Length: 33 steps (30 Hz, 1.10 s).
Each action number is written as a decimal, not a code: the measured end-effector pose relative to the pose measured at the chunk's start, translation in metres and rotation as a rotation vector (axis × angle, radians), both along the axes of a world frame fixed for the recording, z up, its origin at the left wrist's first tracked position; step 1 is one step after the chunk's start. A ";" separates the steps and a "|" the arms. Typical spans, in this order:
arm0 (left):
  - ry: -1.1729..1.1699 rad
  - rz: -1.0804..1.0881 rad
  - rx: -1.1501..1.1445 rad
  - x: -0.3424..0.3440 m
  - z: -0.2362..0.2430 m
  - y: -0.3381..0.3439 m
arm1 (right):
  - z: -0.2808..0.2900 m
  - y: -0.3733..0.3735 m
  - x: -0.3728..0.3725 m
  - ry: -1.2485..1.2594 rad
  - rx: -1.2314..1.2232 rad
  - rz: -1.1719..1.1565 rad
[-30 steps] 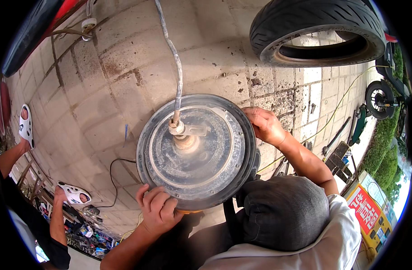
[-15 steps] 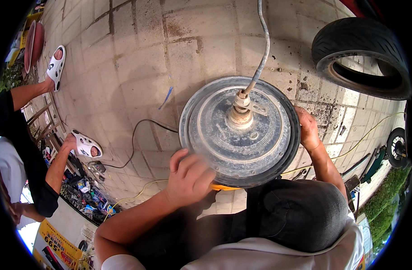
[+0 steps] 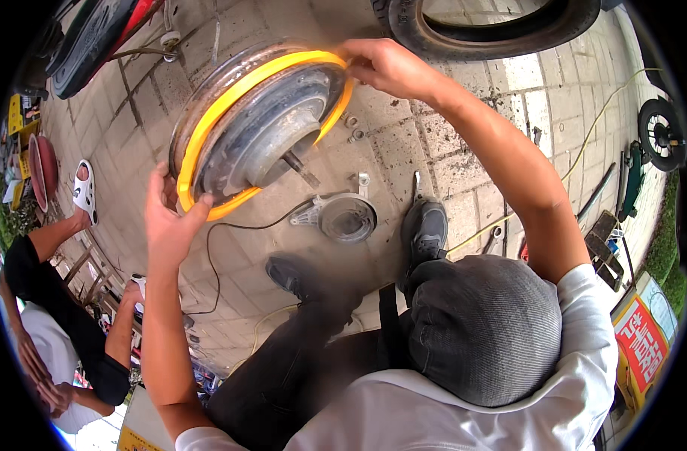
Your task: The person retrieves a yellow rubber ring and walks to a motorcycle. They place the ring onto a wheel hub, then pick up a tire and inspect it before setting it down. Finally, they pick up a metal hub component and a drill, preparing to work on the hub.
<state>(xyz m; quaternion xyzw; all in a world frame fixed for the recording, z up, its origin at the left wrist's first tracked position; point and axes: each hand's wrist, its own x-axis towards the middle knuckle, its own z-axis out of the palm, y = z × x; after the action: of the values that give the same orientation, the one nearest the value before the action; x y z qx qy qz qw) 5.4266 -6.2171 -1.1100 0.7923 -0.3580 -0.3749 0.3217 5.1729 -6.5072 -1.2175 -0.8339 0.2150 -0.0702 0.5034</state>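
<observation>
A cap [image 3: 486, 331] of dark grey, ribbed cloth and a smooth white shirt [image 3: 448, 413] are seen nearest, below the grey metal plate [image 3: 348, 218] set on the paving [image 3: 463, 161]. Up and to the left of that plate, a hub wheel [image 3: 272, 135] is held tilted between two bare hands, its open face turned toward the plate; whether its edge touches the ground cannot be told. The rim is grasped at its lower left by the left hand [image 3: 170, 218], thumb laid on a yellow band [image 3: 232, 93], and gripped at its upper right by the right hand [image 3: 388, 68], fingers bent to the edge. The wheel's scuffed, dull grey face is stepped in rings, with a cup-like drum [image 3: 283, 143] raised at the middle and a slim, brownish shaft [image 3: 302, 171] jutting out. Its edge is circled by the bright band, backed by worn metal. The plate, round with flat lugs, is met at its left by a thin black cable [image 3: 217, 263]. It is flanked by two grey shoes [image 3: 427, 229], the left one blurred. Above and right of it, a black rubber tyre [image 3: 493, 46] is cropped by the frame. Far left of it, a perforated white clog [image 3: 86, 197] is worn by another person [image 3: 65, 308].
</observation>
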 end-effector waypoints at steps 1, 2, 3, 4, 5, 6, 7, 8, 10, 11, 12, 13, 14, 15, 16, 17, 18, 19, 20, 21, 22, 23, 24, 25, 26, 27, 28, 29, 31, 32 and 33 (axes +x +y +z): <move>0.045 0.018 0.009 0.007 0.002 -0.008 | -0.005 -0.005 0.003 -0.025 0.016 0.016; 0.044 0.055 -0.027 0.015 0.000 -0.011 | -0.007 -0.005 0.008 -0.048 0.014 -0.003; 0.039 0.021 0.016 0.022 0.004 -0.015 | -0.008 -0.003 0.012 -0.069 0.012 -0.022; 0.011 0.000 0.005 0.027 0.003 -0.018 | -0.010 -0.003 0.017 -0.091 0.010 -0.038; -0.009 -0.024 -0.002 0.029 0.002 -0.020 | -0.014 -0.004 0.019 -0.090 -0.020 -0.054; -0.022 -0.019 -0.002 0.033 0.003 -0.024 | -0.016 -0.007 0.022 -0.088 -0.051 -0.069; -0.023 -0.008 0.012 0.032 -0.001 -0.023 | -0.024 -0.003 0.022 -0.074 -0.067 -0.079; 0.002 0.007 0.019 0.026 0.004 -0.027 | -0.016 -0.007 0.023 -0.014 0.002 -0.063; -0.049 -0.022 0.035 0.017 0.006 -0.022 | -0.025 0.000 0.018 -0.068 -0.080 -0.094; -0.076 -0.034 0.038 0.013 0.006 -0.020 | -0.032 0.006 0.015 -0.121 -0.175 -0.128; -0.135 -0.024 0.037 0.006 0.007 -0.019 | -0.038 0.014 0.003 -0.093 -0.147 -0.215; -0.131 -0.019 0.042 0.000 0.008 -0.014 | -0.031 0.032 -0.010 -0.074 -0.117 -0.292; -0.125 -0.019 0.035 -0.007 0.009 -0.013 | -0.023 0.043 -0.026 -0.054 -0.098 -0.374; -0.114 -0.025 0.020 -0.013 0.009 -0.015 | -0.031 0.054 -0.048 -0.026 -0.067 -0.405; -0.108 -0.020 0.005 -0.015 0.007 -0.010 | -0.024 0.072 -0.063 0.116 0.078 -0.398; -0.131 -0.017 -0.001 -0.020 0.006 -0.007 | -0.022 0.090 -0.080 0.233 0.178 -0.349; -0.152 -0.020 -0.010 -0.027 0.007 -0.006 | -0.030 0.108 -0.098 0.309 0.252 -0.296; -0.176 -0.022 -0.013 -0.035 0.007 -0.004 | -0.041 0.129 -0.112 0.384 0.333 -0.238; -0.186 -0.042 -0.038 -0.044 0.007 -0.006 | -0.049 0.152 -0.124 0.398 0.317 -0.209; -0.258 -0.076 -0.042 -0.050 0.008 -0.002 | -0.050 0.170 -0.129 0.403 0.303 -0.171; -0.327 -0.111 -0.048 -0.054 0.007 0.003 | -0.041 0.176 -0.125 0.489 0.377 -0.093; -0.395 -0.148 -0.057 -0.060 0.006 0.006 | -0.032 0.180 -0.120 0.575 0.448 -0.017; -0.434 -0.135 -0.081 -0.067 0.005 0.007 | -0.036 0.190 -0.118 0.571 0.420 -0.048; -0.411 -0.123 -0.076 -0.071 0.008 0.004 | -0.045 0.198 -0.116 0.543 0.404 -0.057; -0.387 -0.113 -0.074 -0.073 0.010 0.000 | -0.052 0.205 -0.115 0.517 0.387 -0.071; -0.362 -0.105 -0.072 -0.074 0.010 -0.005 | -0.059 0.210 -0.115 0.491 0.370 -0.086; -0.366 -0.082 -0.069 -0.068 0.007 -0.005 | -0.060 0.212 -0.112 0.519 0.373 -0.098; -0.341 -0.068 -0.061 -0.064 0.007 -0.006 | -0.061 0.213 -0.110 0.513 0.388 -0.101; -0.286 -0.042 -0.044 -0.059 0.007 -0.007 | -0.063 0.212 -0.109 0.504 0.417 -0.106; -0.271 -0.034 -0.041 -0.056 0.005 -0.007 | -0.063 0.213 -0.109 0.525 0.459 -0.099; -0.251 -0.031 -0.048 -0.053 0.004 -0.007 | -0.063 0.213 -0.109 0.546 0.501 -0.092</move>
<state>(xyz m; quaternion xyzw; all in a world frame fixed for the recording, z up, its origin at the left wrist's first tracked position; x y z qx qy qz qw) 5.3736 -6.2242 -1.1059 0.8195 -0.4163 -0.2690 0.2875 5.0642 -6.2944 -1.2804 -0.6624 0.3894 0.1871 0.6120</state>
